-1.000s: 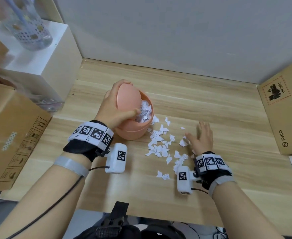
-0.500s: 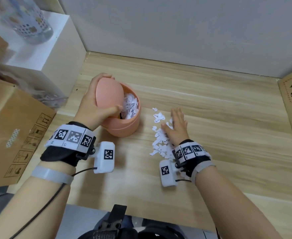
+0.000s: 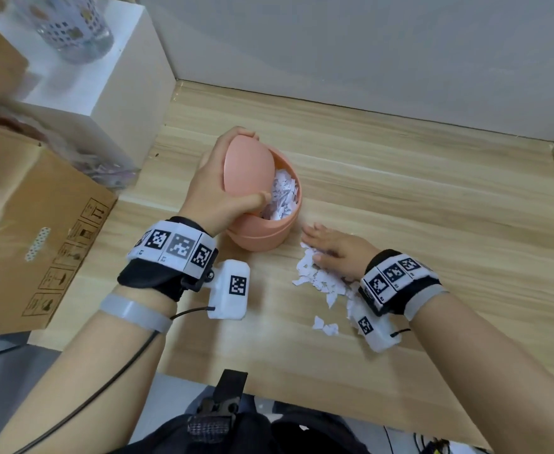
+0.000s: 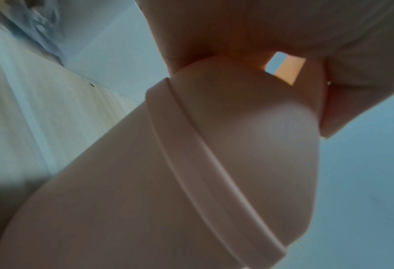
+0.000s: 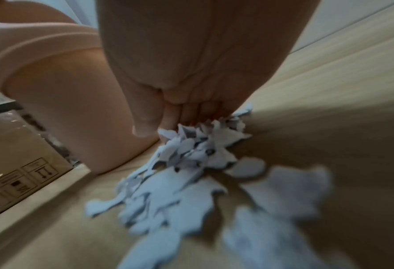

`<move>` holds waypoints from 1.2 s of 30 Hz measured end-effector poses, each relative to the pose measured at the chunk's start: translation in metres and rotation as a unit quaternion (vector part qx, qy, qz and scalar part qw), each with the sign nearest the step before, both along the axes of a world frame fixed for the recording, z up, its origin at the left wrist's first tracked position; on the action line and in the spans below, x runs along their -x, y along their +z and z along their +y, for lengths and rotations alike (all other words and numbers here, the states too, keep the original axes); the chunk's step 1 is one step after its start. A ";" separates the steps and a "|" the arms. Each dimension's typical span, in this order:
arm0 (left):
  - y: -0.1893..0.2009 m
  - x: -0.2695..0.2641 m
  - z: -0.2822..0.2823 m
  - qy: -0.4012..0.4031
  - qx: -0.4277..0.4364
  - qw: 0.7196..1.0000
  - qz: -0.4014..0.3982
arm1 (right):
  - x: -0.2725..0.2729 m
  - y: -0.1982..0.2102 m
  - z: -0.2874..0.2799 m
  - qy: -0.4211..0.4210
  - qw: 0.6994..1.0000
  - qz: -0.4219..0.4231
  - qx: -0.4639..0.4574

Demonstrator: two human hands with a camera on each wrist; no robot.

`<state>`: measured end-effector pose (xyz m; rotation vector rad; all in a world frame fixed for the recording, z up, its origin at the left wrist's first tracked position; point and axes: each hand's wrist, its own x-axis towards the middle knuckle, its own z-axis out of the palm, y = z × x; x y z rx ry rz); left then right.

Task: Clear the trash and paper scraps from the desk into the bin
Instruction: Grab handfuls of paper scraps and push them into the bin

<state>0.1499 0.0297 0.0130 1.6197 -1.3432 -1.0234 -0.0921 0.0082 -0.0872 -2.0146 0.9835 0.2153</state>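
Your right hand has swept in toward the bin from well out to its right; it now lies flat just beside the bin's base, fingers pointing at it. The paper scraps, a second ago strewn widely to the right of the bin, are now bunched into a tighter heap under and behind your palm, with a few stragglers left nearer you.

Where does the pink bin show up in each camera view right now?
Head: pink bin sits centre, slightly left, on the desk, the left hand gripping its tilted lid.
Left wrist: it fills most of the picture, seen from close below.
Right wrist: only its wall, upper left.
Shared landmark: the bin's raised rim band shows in all three.
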 end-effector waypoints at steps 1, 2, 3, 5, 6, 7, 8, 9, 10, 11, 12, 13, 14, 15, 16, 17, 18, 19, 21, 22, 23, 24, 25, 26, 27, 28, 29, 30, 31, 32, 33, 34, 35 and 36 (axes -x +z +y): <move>0.000 0.006 -0.001 -0.008 -0.001 1.000 0.006 | 0.005 0.003 0.008 -0.003 1.000 0.003 -0.007; 0.000 0.011 -0.001 -0.016 -0.001 1.000 0.010 | 0.009 0.007 0.016 0.001 1.000 0.013 -0.011; -0.001 0.016 -0.001 -0.024 -0.001 1.000 0.010 | 0.012 0.011 0.023 0.007 0.999 0.028 -0.013; -0.001 0.023 0.000 -0.036 -0.002 0.999 0.009 | 0.019 0.017 0.036 -0.011 0.999 0.045 -0.007; 0.000 0.026 0.000 -0.039 -0.003 0.999 0.009 | 0.022 0.020 0.041 -0.047 0.998 0.031 0.011; -0.001 0.027 0.001 -0.041 -0.002 0.999 0.010 | 0.026 0.022 0.046 -0.098 0.994 0.011 0.041; -0.001 0.027 0.001 -0.043 0.000 0.999 0.010 | 0.032 0.022 0.050 -0.156 0.985 0.002 0.071; -0.002 0.027 0.001 -0.043 0.003 0.999 0.010 | 0.038 0.022 0.053 -0.211 0.973 0.007 0.089; -0.002 0.027 0.001 -0.044 0.006 0.999 0.009 | 0.043 0.022 0.056 -0.259 0.961 0.022 0.088; -0.002 0.026 0.001 -0.045 0.008 0.999 0.009 | 0.047 0.021 0.059 -0.292 0.953 0.039 0.070; -0.002 0.026 0.000 -0.045 0.008 0.999 0.009 | 0.049 0.021 0.062 -0.300 0.951 0.063 0.049; -0.002 0.026 0.000 -0.046 0.007 0.999 0.009 | 0.048 0.020 0.066 -0.278 0.955 0.094 0.040; -0.002 0.026 0.000 -0.047 0.005 0.999 0.009 | 0.044 0.019 0.070 -0.229 0.963 0.132 0.044; -0.002 0.027 0.000 -0.047 0.005 0.999 0.009 | 0.039 0.017 0.074 -0.165 0.970 0.166 0.058; -0.002 0.027 0.000 -0.047 0.006 0.999 0.009 | 0.032 0.014 0.076 -0.101 0.974 0.188 0.076; -0.002 0.026 0.000 -0.046 0.007 0.999 0.009 | 0.026 0.010 0.077 -0.054 0.975 0.196 0.089; -0.002 0.026 0.000 -0.046 0.008 0.999 0.010 | 0.021 0.007 0.077 -0.030 0.976 0.195 0.094; -0.002 0.026 0.000 -0.047 0.007 0.999 0.010 | 0.017 0.004 0.077 -0.026 0.977 0.188 0.095; -0.002 0.026 0.000 -0.047 0.003 0.999 0.012 | 0.014 0.002 0.077 -0.053 0.983 0.147 0.101; -0.002 0.027 0.000 -0.046 -0.001 0.999 0.014 | 0.014 0.001 0.077 -0.068 0.984 0.122 0.109; -0.002 0.027 0.001 -0.044 -0.003 0.999 0.016 | 0.013 0.001 0.077 -0.080 0.985 0.103 0.115; -0.002 0.027 0.002 -0.044 -0.005 0.999 0.018 | 0.013 0.000 0.076 -0.090 0.985 0.085 0.119; -0.002 0.027 0.002 -0.043 -0.007 0.999 0.020 | 0.013 0.000 0.076 -0.100 0.985 0.072 0.119; -0.002 0.027 0.002 -0.042 -0.008 0.999 0.022 | 0.012 0.000 0.075 -0.108 0.985 0.064 0.117; -0.002 0.027 0.003 -0.041 -0.010 0.999 0.023 | 0.012 -0.001 0.074 -0.117 0.985 0.059 0.115; -0.002 0.027 0.003 -0.040 -0.010 0.999 0.023 | 0.011 -0.002 0.074 -0.128 0.984 0.054 0.113; -0.002 0.028 0.003 -0.041 -0.009 0.999 0.023 | 0.011 -0.003 0.074 -0.144 0.982 0.047 0.111; -0.002 0.028 0.003 -0.042 -0.008 0.999 0.023 | 0.011 -0.003 0.074 -0.162 0.980 0.040 0.111; -0.001 0.028 0.003 -0.043 -0.007 0.999 0.023 | 0.011 -0.004 0.073 -0.180 0.977 0.037 0.108; -0.001 0.028 0.003 -0.044 -0.006 0.999 0.022 | 0.011 -0.003 0.070 -0.192 0.975 0.040 0.102; -0.001 0.028 0.003 -0.044 -0.005 0.999 0.021 | 0.011 -0.002 0.067 -0.199 0.975 0.046 0.088; -0.001 0.028 0.003 -0.044 -0.006 0.999 0.020 | 0.011 0.000 0.063 -0.205 0.975 0.055 0.070; -0.001 0.028 0.002 -0.045 -0.007 0.999 0.019 | 0.011 0.003 0.058 -0.218 0.973 0.065 0.041; -0.001 0.028 0.002 -0.046 -0.007 0.999 0.017 | 0.011 0.007 0.053 -0.244 0.967 0.069 0.000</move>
